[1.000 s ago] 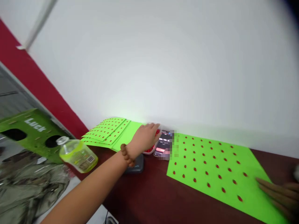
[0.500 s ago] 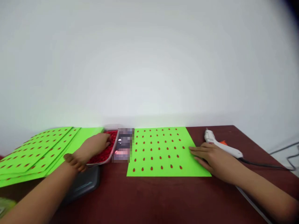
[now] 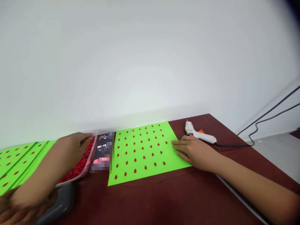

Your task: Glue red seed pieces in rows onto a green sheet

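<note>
- So far, the green sheet (image 3: 174,165) in front shows full rows of red teardrop shapes with no clear gap, though I cannot tell whether they are stuck on or printed.
- The sheet lies flat on the table, between the phone and the glue gun, its near corner pointing toward the person.
- Plenty looks left in the clear plastic tray (image 3: 90,159), where a deep heap of red pieces (image 3: 77,167) fills the visible part.
- Further sheets (image 3: 28,153), also dotted red, overlap at the far left beyond the tray.
- The left hand (image 3: 72,143) sits over the tray's far rim, its fingers curled and close together; whether they hold any red pieces is hidden.
- The right hand (image 3: 197,153) rests on the sheet's right edge, its fingers flat, slightly spread and holding nothing.
- The glue gun (image 3: 197,134) lies just beyond the right hand, off the sheet, with an orange bit (image 3: 200,131) behind it and its black cord (image 3: 234,145) trailing right.
- A phone (image 3: 100,153), partly pixelated, lies just beside the tray and reads 00:10.
- A gray case (image 3: 62,200) sits near the table's front edge, below the left forearm.
- Compared with the earlier frame, the left hand has moved from down among the red pieces to the tray's rim, and the whole scene now appears tilted and shifted left. The right hand stays on the sheet.
</note>
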Motion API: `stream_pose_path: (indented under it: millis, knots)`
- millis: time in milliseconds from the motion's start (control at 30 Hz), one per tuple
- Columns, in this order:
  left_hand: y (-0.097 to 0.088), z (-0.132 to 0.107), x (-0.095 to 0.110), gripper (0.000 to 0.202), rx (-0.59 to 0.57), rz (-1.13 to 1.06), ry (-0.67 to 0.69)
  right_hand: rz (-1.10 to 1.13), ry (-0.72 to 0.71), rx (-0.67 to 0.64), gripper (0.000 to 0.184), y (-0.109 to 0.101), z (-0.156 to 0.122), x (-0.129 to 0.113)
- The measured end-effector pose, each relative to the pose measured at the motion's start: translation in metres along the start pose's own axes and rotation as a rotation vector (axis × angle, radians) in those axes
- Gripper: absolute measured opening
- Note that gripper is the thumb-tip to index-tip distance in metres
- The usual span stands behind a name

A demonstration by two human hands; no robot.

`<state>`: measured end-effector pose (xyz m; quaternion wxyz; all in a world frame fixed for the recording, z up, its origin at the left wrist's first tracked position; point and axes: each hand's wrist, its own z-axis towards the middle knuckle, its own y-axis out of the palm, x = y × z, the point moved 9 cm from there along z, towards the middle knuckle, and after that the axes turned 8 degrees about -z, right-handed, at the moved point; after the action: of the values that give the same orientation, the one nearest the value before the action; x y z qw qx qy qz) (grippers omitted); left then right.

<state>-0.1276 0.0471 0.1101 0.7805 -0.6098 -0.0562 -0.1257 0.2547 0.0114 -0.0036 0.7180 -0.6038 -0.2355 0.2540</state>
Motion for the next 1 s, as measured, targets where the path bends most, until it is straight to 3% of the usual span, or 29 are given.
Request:
stream_pose_path:
  millis: [67, 233, 300, 367, 467, 600, 833, 1000]
  knots:
    - [0.024, -0.006, 0.041, 0.029, -0.041, -0.094, 0.099, 0.006, 0.002, 0.001, 0.034, 0.001, 0.000, 0.000]
    - [0.117, -0.027, 0.168, 0.019, -0.318, -0.209, 0.447, -0.006, 0.006, 0.002, 0.035, 0.001, 0.000, -0.001]
    - [0.142, -0.029, 0.200, 0.017, -0.367, -0.182, 0.505, -0.012, -0.003, 0.006, 0.034, 0.000, 0.000, -0.002]
    - [0.156, -0.026, 0.219, 0.017, -0.376, -0.171, 0.529, -0.012, -0.011, 0.007, 0.031, -0.001, 0.000, -0.003]
    - [0.168, -0.019, 0.228, 0.019, -0.387, -0.167, 0.541, -0.005, -0.009, 0.007, 0.029, -0.002, 0.000, -0.002]
    - [0.175, -0.017, 0.225, 0.023, -0.434, -0.149, 0.561, -0.004, -0.021, 0.018, 0.030, -0.002, -0.002, -0.002]
    - [0.165, -0.021, 0.224, 0.018, -0.428, -0.088, 0.656, -0.022, -0.014, 0.030, 0.033, -0.002, -0.004, -0.002]
    - [0.169, -0.021, 0.233, 0.017, -0.466, -0.090, 0.680, -0.023, 0.005, 0.025, 0.027, -0.003, -0.004, 0.000]
